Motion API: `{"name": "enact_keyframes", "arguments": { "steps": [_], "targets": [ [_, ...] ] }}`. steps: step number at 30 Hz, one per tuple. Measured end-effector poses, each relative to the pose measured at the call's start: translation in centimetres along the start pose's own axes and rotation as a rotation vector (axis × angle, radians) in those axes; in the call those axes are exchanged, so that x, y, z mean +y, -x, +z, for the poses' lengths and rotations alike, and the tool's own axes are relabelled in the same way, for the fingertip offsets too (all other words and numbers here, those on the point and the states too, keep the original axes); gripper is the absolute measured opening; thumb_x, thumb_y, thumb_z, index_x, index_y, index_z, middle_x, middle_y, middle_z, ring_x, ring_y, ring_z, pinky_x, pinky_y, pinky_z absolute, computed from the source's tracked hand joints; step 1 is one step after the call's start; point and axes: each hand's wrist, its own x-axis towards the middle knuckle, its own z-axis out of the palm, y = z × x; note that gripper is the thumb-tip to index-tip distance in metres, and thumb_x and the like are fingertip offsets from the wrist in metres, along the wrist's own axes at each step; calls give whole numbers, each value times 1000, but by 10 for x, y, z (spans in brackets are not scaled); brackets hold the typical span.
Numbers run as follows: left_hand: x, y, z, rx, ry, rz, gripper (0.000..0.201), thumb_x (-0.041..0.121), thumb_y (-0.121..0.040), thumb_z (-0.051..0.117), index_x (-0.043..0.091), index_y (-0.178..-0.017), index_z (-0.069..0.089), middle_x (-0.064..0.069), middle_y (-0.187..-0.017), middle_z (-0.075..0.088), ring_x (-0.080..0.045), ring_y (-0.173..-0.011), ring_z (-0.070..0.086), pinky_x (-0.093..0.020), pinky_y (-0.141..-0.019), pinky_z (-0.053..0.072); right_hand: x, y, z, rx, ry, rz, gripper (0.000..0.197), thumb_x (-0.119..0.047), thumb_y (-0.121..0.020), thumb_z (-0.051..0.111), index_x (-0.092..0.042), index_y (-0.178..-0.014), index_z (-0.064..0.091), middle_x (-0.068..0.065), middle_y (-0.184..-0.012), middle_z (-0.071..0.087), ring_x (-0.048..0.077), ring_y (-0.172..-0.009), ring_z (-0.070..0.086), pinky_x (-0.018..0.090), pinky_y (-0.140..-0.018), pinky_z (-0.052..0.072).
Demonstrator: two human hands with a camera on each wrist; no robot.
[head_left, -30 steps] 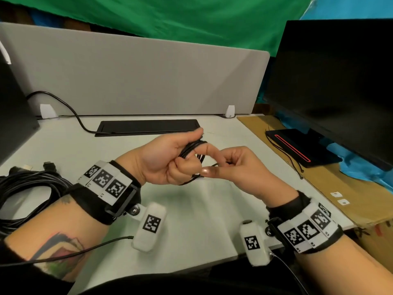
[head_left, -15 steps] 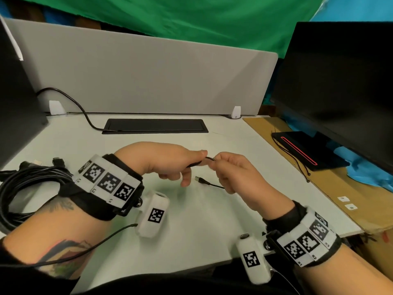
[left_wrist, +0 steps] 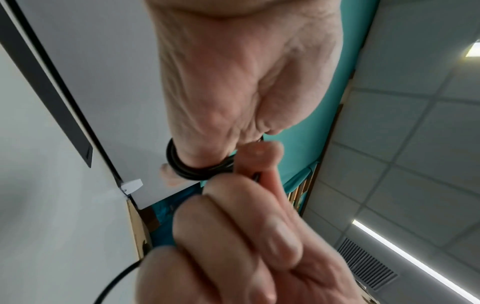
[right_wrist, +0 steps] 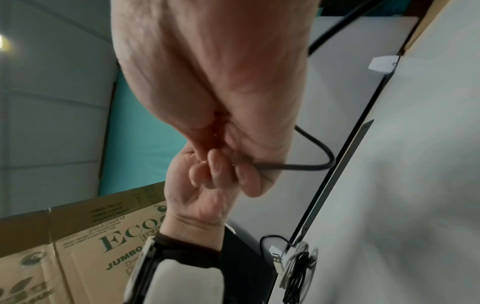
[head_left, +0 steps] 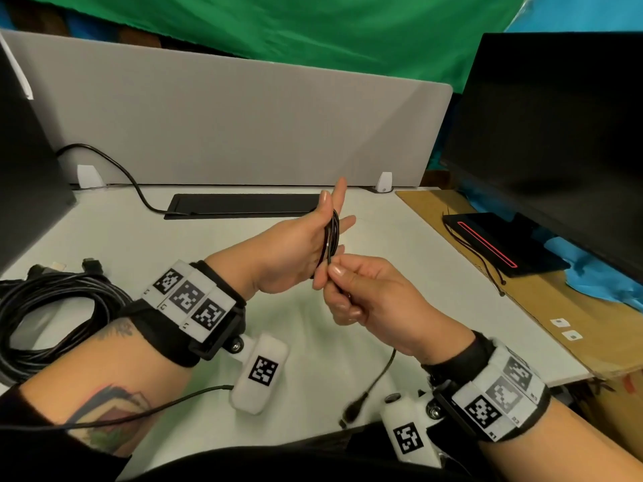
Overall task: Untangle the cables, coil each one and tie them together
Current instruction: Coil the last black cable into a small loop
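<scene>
A thin black cable (head_left: 333, 234) is wound in several loops round the straight, raised fingers of my left hand (head_left: 332, 207) above the middle of the desk. In the left wrist view the coil (left_wrist: 197, 171) rings those fingers. Just below it, my right hand (head_left: 330, 274) pinches the same cable between thumb and fingers. Its loose end hangs under that wrist, with a blurred plug (head_left: 351, 410) near the desk's front edge. A pile of thicker black cables (head_left: 52, 307) lies at the far left, behind my left forearm.
A grey divider (head_left: 226, 123) closes the back of the white desk (head_left: 306, 342), with a black cable tray (head_left: 243, 205) and a desk cable (head_left: 114, 168) before it. A monitor (head_left: 556, 133) and its red-lined base (head_left: 501, 245) stand on cardboard (head_left: 542, 307) at right. Another dark screen (head_left: 24, 175) is at left.
My left hand has turned up and straightened its fingers, with the coil now round them. My right hand has come in under it. The plug end has dropped towards the desk's front edge.
</scene>
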Motion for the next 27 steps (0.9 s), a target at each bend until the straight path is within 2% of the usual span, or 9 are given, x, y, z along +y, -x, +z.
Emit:
{"name": "enact_keyframes", "arguments": {
  "steps": [2, 7, 10, 13, 15, 19, 22, 24, 27],
  "targets": [
    [-2, -2, 2, -5, 110, 32, 51, 70, -95, 8, 68, -146, 10, 5, -165, 23, -26, -152, 23, -24, -101, 37, 2, 1, 5, -19, -31, 5, 27, -17, -103, 42, 2, -100, 61, 8, -64, 46, 17, -54, 29, 28, -56, 28],
    [-10, -7, 5, -32, 225, 80, 52, 69, -96, 7, 64, -147, 16, -2, -165, 25, -27, -153, 20, -32, -115, 25, 1, 1, 7, 87, 70, 43, 28, -14, -105, 45, 2, -101, 68, 22, -81, 67, 23, -65, 58, 31, -67, 45],
    [-13, -8, 5, -45, 233, 156, 58, 62, -101, 7, 44, -147, 39, -6, -158, 40, -22, -148, 33, -38, -122, 23, 2, 1, 3, 231, 148, 85, 30, -17, -101, 55, 7, -95, 72, 26, -85, 72, 24, -71, 68, 34, -74, 52],
    [-12, -8, 7, -17, 196, 235, 57, 50, -105, 10, 16, -102, 55, -21, -147, 50, -13, -140, 46, -38, -121, 27, 3, 1, -1, 368, 239, 87, 32, -25, -93, 70, 5, -84, 75, 19, -80, 74, 21, -69, 69, 34, -71, 55],
    [-12, -8, 7, -22, 180, 222, 56, 51, -105, 11, 15, -83, 48, -23, -144, 52, -13, -137, 49, -36, -116, 36, 3, 1, -5, 453, 291, 55, 32, -28, -83, 80, 3, -75, 74, 16, -77, 73, 20, -67, 67, 35, -68, 57],
    [-18, -8, 7, -67, 254, 163, 54, 58, -100, 18, 18, -78, 49, -20, -117, 57, -14, -130, 50, -35, -105, 40, 4, -2, -5, 608, 380, -147, 31, -17, -64, 93, -12, -84, 70, 0, -82, 67, 16, -59, 54, 30, -55, 50],
    [-22, -9, 9, -68, 282, 151, 53, 59, -97, 22, 18, -81, 51, -14, -100, 57, -19, -114, 51, -31, -97, 40, 6, 0, 0, 538, 475, -224, 26, -10, -72, 88, -18, -92, 72, -8, -71, 60, 11, -62, 52, 23, -56, 42],
    [-23, -9, 11, -93, 279, 156, 54, 59, -97, 22, 18, -85, 53, -9, -91, 52, -29, -99, 43, -35, -88, 38, 6, -1, 1, 504, 423, -207, 21, -5, -78, 82, -10, -96, 72, -1, -73, 62, 20, -68, 55, 27, -60, 46],
    [-22, -8, 13, -121, 278, 141, 54, 58, -99, 21, 19, -88, 58, -6, -84, 52, -22, -80, 46, -29, -71, 46, 3, -1, 3, 485, 368, -217, 21, 1, -86, 72, -8, -105, 70, 13, -77, 62, 24, -70, 54, 32, -62, 50]
  ]
}}
